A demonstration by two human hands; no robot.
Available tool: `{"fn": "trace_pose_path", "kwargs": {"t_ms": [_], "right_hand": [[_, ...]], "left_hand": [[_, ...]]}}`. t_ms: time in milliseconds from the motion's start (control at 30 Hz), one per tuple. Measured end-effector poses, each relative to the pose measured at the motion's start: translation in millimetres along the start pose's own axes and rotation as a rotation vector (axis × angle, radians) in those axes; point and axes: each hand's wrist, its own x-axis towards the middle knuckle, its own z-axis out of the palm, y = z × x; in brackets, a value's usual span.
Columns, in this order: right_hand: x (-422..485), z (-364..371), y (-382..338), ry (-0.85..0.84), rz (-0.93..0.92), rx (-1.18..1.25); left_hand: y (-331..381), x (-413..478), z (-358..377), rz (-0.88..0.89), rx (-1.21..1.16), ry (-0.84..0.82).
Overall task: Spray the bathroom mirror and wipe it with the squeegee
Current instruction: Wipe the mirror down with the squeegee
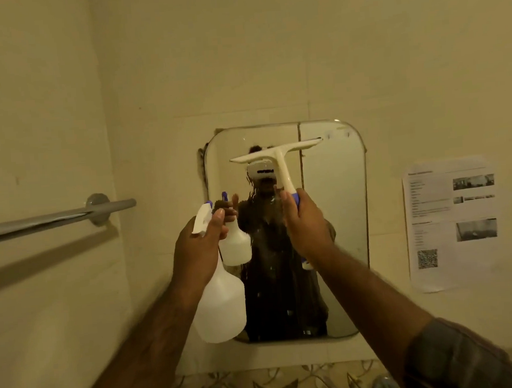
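Note:
A rounded rectangular mirror hangs on the cream tiled wall straight ahead, wet with droplets and streaks. My left hand grips the neck of a white spray bottle with a white and blue trigger head, held in front of the mirror's lower left. My right hand holds the blue-ended handle of a white squeegee, whose blade is raised near the mirror's upper part, tilted slightly up to the right. Whether the blade touches the glass I cannot tell. Bottle and hands are reflected in the mirror.
A chrome towel bar juts out from the left wall at hand height. A printed paper sheet is stuck on the wall right of the mirror. A patterned tile border runs below.

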Motion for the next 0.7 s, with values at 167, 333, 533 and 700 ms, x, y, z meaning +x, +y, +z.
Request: {"fn": "trace_pose_path", "kwargs": {"t_ms": [167,333,533,700], "right_hand": [[-71.2,17.4,54.5,-0.023,0.14,0.035],[-153.0,24.1,103.7,-0.023,0.287,0.015],[-233.7,36.0,150.7,-0.005,0.534,-0.093],[-263.3,42.1,165.2,-0.02,0.775,-0.129]], "left_hand": [[-17.6,1.1,-5.3,-0.006,-0.001,-0.034],[-33.3,-0.6,-7.3,0.009,0.019,-0.054],[-46.3,-12.3,-2.8,-0.007,0.022,-0.098],[-40.4,-24.4,-1.1,-0.031,0.016,-0.102]]}}
